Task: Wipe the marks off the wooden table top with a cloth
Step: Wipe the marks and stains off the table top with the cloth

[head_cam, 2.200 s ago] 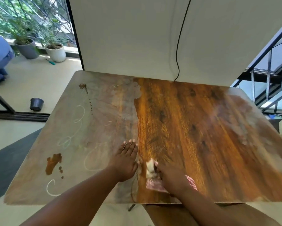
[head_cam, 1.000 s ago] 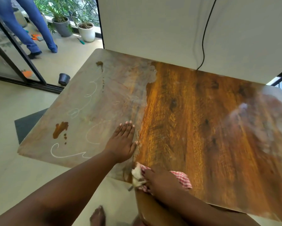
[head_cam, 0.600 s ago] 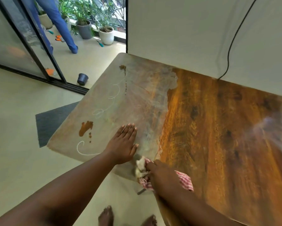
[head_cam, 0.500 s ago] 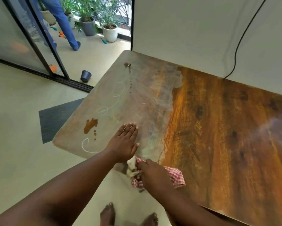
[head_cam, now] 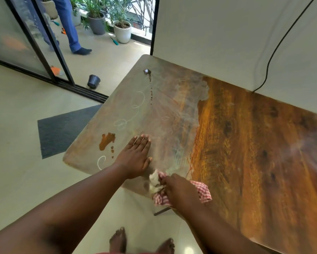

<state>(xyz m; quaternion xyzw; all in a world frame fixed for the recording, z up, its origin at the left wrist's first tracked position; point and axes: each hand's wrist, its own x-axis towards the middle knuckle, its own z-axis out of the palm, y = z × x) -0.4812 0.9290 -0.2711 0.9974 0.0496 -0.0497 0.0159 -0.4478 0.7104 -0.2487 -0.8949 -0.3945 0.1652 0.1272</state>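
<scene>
While the right hand (head_cam: 179, 189) clamps its grip on the red-checked cloth (head_cam: 199, 189) at the wooden bench's (head_cam: 254, 162) near edge, the left hand (head_cam: 135, 158) lies flat, open; brown spills (head_cam: 106, 141) and white scribbles (head_cam: 138, 101) lie left, nearer it.

My wooden counter (head_cam: 245, 153) carries brown spills (head_cam: 106, 141), white chalk loops (head_cam: 135, 107) and a dull film on its left half; my red-checked cloth (head_cam: 199, 189) lies at its near edge.
</scene>
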